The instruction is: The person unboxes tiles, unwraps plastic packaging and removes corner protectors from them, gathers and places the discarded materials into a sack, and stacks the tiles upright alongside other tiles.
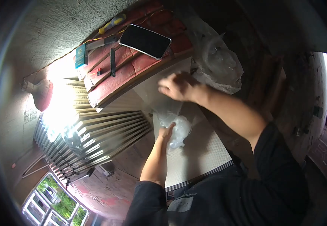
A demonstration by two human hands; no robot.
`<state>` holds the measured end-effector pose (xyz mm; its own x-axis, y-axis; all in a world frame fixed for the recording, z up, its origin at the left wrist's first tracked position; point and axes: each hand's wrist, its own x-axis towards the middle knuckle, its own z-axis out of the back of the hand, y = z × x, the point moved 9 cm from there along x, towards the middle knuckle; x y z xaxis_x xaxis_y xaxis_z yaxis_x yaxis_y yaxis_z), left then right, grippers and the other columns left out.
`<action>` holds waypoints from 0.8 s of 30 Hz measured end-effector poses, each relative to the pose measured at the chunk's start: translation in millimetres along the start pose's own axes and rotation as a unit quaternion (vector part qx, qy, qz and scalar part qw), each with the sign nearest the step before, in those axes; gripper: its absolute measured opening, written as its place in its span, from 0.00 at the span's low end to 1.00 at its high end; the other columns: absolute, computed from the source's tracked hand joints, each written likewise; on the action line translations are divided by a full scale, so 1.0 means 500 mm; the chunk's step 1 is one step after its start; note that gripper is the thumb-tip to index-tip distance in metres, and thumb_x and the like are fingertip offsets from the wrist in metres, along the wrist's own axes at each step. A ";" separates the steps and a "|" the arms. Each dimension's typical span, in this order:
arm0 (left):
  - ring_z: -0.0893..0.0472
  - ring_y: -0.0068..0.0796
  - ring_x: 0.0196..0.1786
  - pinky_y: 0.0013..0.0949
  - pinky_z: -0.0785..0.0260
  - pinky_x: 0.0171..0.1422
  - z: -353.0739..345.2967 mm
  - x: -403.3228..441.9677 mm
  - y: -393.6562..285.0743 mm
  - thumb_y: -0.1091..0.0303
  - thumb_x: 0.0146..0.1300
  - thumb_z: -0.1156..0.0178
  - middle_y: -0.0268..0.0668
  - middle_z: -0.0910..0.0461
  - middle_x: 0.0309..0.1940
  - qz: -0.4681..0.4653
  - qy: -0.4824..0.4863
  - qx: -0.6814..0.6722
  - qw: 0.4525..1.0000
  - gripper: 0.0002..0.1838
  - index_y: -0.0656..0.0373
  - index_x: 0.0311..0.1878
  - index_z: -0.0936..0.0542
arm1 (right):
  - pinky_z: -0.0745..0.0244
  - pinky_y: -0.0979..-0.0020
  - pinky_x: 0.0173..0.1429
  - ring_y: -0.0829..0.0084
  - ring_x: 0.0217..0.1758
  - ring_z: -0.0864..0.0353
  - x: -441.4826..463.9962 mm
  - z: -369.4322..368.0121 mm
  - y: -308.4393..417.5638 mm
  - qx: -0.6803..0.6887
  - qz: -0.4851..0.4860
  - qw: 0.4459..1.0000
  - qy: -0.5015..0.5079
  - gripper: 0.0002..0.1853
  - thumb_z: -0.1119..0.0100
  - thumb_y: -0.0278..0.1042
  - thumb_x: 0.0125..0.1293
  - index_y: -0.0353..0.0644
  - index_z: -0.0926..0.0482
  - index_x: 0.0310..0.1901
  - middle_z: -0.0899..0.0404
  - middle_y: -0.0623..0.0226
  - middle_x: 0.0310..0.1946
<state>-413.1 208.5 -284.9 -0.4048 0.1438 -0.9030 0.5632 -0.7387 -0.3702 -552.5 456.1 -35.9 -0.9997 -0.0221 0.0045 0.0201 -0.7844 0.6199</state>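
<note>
Clear plastic film (180,132) is bunched up over a stack of light, finely patterned panels (201,158) in front of my body. My left hand (167,132) is closed on this film, with the thumb on top. Higher up, my right hand (176,86) is curled above the panels' far part, slightly blurred. Some translucent film stretches between the two hands; whether my right fingers hold any of it is hidden.
A phone (145,41), a yellow-handled screwdriver (112,23), a teal box (81,55) and a dark strip (113,62) lie on a red padded surface (133,67). More plastic (223,64) lies beyond my right hand. Slatted strips (114,132) and a bright lamp (60,116) are left.
</note>
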 end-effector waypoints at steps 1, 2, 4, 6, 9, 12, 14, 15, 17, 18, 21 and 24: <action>0.18 0.46 0.52 0.39 0.27 0.56 0.015 -0.021 0.010 0.44 0.52 0.28 0.57 0.19 0.51 0.014 -0.003 0.030 0.999 0.44 0.78 0.57 0.25 | 0.19 0.55 0.40 0.51 0.35 0.15 0.037 -0.027 -0.030 -0.032 -0.003 0.999 0.022 0.08 0.39 0.40 0.63 0.46 0.16 0.34 0.16 0.55 0.28; 0.17 0.46 0.50 0.39 0.26 0.54 0.031 -0.036 0.026 0.44 0.53 0.28 0.56 0.18 0.50 0.027 -0.006 0.063 0.998 0.43 0.78 0.56 0.24 | 0.19 0.56 0.38 0.53 0.32 0.15 0.055 -0.016 -0.027 -0.029 0.022 0.999 -0.011 0.07 0.38 0.39 0.61 0.48 0.17 0.30 0.17 0.57 0.26; 0.16 0.43 0.48 0.38 0.26 0.51 0.055 -0.048 0.082 0.44 0.53 0.28 0.55 0.17 0.47 0.052 0.013 0.065 0.996 0.42 0.77 0.56 0.23 | 0.19 0.58 0.37 0.55 0.32 0.15 0.054 -0.019 -0.024 -0.051 0.060 0.996 -0.037 0.07 0.38 0.38 0.60 0.48 0.17 0.29 0.16 0.58 0.26; 0.16 0.41 0.46 0.38 0.25 0.49 0.072 -0.060 0.136 0.45 0.53 0.28 0.53 0.17 0.45 0.074 0.030 0.062 0.995 0.41 0.76 0.55 0.23 | 0.19 0.58 0.36 0.55 0.31 0.15 0.051 -0.010 -0.014 -0.045 0.062 0.996 -0.046 0.06 0.38 0.38 0.60 0.48 0.17 0.29 0.16 0.58 0.26; 0.20 0.31 0.29 0.36 0.27 0.33 0.112 -0.071 0.163 0.47 0.52 0.26 0.44 0.16 0.35 0.021 -0.019 0.035 0.999 0.37 0.70 0.54 0.21 | 0.19 0.58 0.36 0.55 0.30 0.15 0.050 0.009 -0.004 -0.040 0.074 0.994 -0.069 0.06 0.37 0.37 0.59 0.48 0.17 0.29 0.17 0.59 0.25; 0.22 0.30 0.26 0.36 0.29 0.32 0.160 -0.144 0.141 0.46 0.53 0.27 0.40 0.18 0.29 0.100 0.016 0.038 0.994 0.34 0.69 0.51 0.20 | 0.19 0.58 0.36 0.56 0.30 0.15 0.050 0.014 -0.004 -0.037 0.077 0.993 -0.076 0.05 0.37 0.37 0.59 0.48 0.17 0.29 0.16 0.59 0.25; 0.20 0.29 0.28 0.37 0.28 0.32 0.202 -0.146 0.232 0.46 0.55 0.28 0.40 0.17 0.29 0.084 0.021 0.053 0.995 0.32 0.69 0.48 0.18 | 0.19 0.58 0.36 0.56 0.31 0.15 0.049 0.008 -0.009 -0.034 0.069 0.994 -0.071 0.05 0.37 0.37 0.59 0.48 0.16 0.29 0.16 0.59 0.26; 0.19 0.30 0.29 0.36 0.27 0.33 0.224 -0.162 0.273 0.47 0.56 0.29 0.41 0.17 0.31 0.118 0.030 0.093 0.988 0.31 0.69 0.48 0.18 | 0.19 0.58 0.37 0.56 0.31 0.15 0.048 0.001 -0.017 -0.038 0.054 0.996 -0.066 0.06 0.37 0.38 0.59 0.47 0.16 0.30 0.16 0.59 0.26; 0.16 0.33 0.35 0.37 0.24 0.38 0.244 -0.306 0.238 0.52 0.57 0.30 0.44 0.15 0.37 0.144 0.034 0.051 0.988 0.28 0.70 0.48 0.18 | 0.19 0.57 0.37 0.56 0.32 0.14 0.041 -0.013 -0.018 -0.036 0.039 0.997 -0.059 0.07 0.37 0.39 0.59 0.47 0.16 0.32 0.16 0.58 0.27; 0.16 0.33 0.36 0.36 0.24 0.39 0.257 -0.382 0.206 0.56 0.58 0.31 0.44 0.15 0.37 0.151 0.025 0.048 0.987 0.26 0.70 0.49 0.18 | 0.20 0.55 0.42 0.54 0.35 0.15 0.036 -0.028 -0.021 -0.011 -0.012 0.999 -0.037 0.10 0.40 0.42 0.61 0.45 0.16 0.34 0.15 0.57 0.30; 0.18 0.28 0.39 0.34 0.25 0.46 0.296 -0.537 0.056 0.60 0.56 0.29 0.38 0.16 0.37 -0.013 0.012 0.045 0.999 0.22 0.66 0.48 0.19 | 0.22 0.59 0.55 0.55 0.47 0.15 0.005 -0.121 0.050 0.209 -0.082 0.973 0.048 0.21 0.44 0.50 0.66 0.42 0.17 0.49 0.14 0.53 0.42; 0.18 0.27 0.42 0.34 0.25 0.49 0.377 -0.655 -0.153 0.63 0.55 0.27 0.37 0.16 0.36 -0.224 -0.039 0.092 0.969 0.21 0.65 0.48 0.20 | 0.28 0.65 0.64 0.68 0.60 0.21 -0.049 -0.325 0.269 0.594 -0.001 0.761 0.261 0.21 0.49 0.50 0.75 0.39 0.20 0.51 0.18 0.61 0.51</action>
<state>-459.6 93.8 80.6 -0.6361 0.4329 -0.6387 0.1826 -0.7198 -0.6697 -523.8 250.3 -80.2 -0.8529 -0.5088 -0.1167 -0.3146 0.3226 0.8927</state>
